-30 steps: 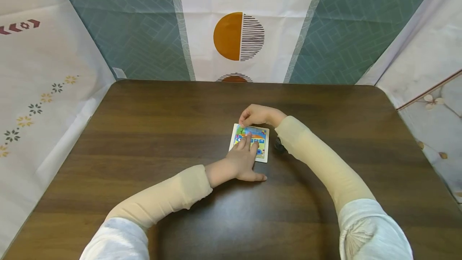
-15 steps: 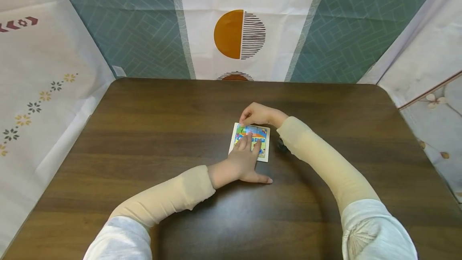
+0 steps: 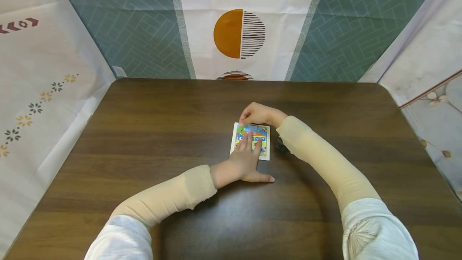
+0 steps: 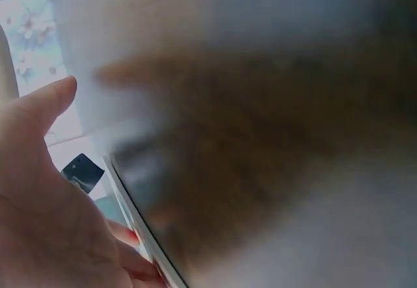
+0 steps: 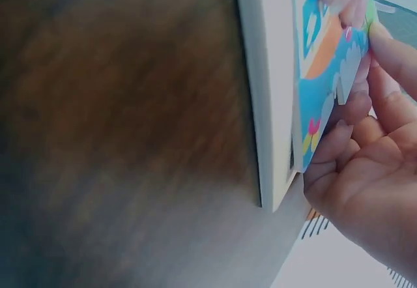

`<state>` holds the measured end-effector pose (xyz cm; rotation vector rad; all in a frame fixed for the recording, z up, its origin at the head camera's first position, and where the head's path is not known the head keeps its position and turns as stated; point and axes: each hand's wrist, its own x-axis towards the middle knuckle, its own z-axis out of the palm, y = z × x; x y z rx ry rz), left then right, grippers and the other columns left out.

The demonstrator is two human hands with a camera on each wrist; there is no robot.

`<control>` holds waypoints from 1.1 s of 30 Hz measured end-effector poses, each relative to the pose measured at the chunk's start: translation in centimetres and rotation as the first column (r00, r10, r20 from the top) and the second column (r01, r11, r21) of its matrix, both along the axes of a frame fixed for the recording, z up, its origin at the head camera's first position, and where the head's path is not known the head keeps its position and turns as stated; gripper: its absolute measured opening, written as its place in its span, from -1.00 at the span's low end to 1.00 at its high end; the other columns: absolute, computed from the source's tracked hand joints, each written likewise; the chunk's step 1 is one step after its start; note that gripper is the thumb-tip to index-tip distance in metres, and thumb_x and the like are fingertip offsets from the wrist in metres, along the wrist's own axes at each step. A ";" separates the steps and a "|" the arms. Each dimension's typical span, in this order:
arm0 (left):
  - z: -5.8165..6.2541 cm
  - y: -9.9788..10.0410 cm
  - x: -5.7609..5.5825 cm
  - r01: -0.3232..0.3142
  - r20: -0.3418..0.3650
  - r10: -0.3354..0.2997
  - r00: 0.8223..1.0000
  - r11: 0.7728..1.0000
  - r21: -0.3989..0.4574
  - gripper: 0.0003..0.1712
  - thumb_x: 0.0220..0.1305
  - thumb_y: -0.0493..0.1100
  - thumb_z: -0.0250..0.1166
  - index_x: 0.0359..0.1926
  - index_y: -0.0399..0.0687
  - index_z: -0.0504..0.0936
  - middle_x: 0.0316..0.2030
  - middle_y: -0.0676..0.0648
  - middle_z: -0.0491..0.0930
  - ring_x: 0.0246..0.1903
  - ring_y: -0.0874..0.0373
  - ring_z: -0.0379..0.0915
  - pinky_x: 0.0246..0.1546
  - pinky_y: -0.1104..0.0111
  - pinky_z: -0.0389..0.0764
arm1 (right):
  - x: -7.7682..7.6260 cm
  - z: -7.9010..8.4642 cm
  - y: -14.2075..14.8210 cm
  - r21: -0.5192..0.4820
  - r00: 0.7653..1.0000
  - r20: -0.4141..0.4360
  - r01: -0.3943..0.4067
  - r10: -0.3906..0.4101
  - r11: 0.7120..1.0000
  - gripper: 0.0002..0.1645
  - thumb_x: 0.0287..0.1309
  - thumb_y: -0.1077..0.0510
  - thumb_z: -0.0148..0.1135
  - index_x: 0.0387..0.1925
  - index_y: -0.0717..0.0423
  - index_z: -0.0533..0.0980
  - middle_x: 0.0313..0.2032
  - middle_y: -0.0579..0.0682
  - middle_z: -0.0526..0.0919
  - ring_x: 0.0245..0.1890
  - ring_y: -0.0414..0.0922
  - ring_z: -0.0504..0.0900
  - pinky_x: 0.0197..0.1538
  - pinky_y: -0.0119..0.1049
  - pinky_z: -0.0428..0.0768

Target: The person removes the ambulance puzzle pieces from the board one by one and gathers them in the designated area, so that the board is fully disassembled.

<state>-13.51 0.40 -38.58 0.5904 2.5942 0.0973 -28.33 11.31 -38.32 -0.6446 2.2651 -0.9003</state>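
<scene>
Square white-framed, brightly coloured picture puzzle [image 3: 256,129]: on table, under left fingers. Left hand [image 3: 241,164]: fingers spread, nearly straight, resting on it, gripping nothing. Right hand [image 3: 260,114]: fingers curled, thumb and fingertip pinching its far-left corner. Dark brown wood-grain table [image 3: 162,131] below both hands' fingers.

The left hand [image 3: 246,162] hides part of the puzzle [image 3: 264,135], which the right wrist view's top edge cuts off. A dark object [image 3: 281,146] partly behind the right sleeve [image 3: 319,163] is too small to identify. The left wrist view blurs the worktop [image 4: 273,138].
</scene>
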 end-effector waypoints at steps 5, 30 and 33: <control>0.1 0.2 0.0 0.002 -0.018 -0.003 1.000 1.000 -0.013 0.33 -0.04 0.64 0.03 0.51 -0.05 -0.21 0.47 -0.30 -0.41 0.47 -0.11 -0.49 0.44 0.15 -0.06 | -0.2 -0.4 0.3 -0.012 1.000 0.021 0.011 -0.010 1.000 -0.74 0.20 0.16 0.25 -0.15 0.27 0.63 -0.24 0.04 0.69 -0.21 -0.13 0.52 0.10 -0.17 0.48; 0.4 0.3 -0.3 0.012 -0.031 -0.014 0.999 0.999 -0.040 0.29 -0.01 0.63 0.02 0.51 -0.04 -0.17 0.48 -0.30 -0.31 0.48 -0.09 -0.40 0.41 0.16 0.07 | -0.5 -0.1 0.4 -0.070 0.988 0.081 0.135 -0.130 0.988 -0.74 0.19 0.21 0.25 -0.14 0.30 0.63 -0.48 -0.15 0.60 -0.43 -0.18 0.43 -0.20 -0.35 0.48; 0.4 0.1 -0.3 0.006 -0.003 -0.006 1.000 0.999 -0.037 0.28 0.00 0.62 0.02 0.51 -0.03 -0.18 0.48 -0.29 -0.32 0.48 -0.08 -0.42 0.42 0.17 0.03 | -0.4 -0.3 0.5 -0.076 0.989 0.080 0.133 -0.127 0.988 -0.73 0.20 0.18 0.25 -0.13 0.28 0.62 -0.44 -0.11 0.60 -0.39 -0.15 0.45 -0.19 -0.34 0.49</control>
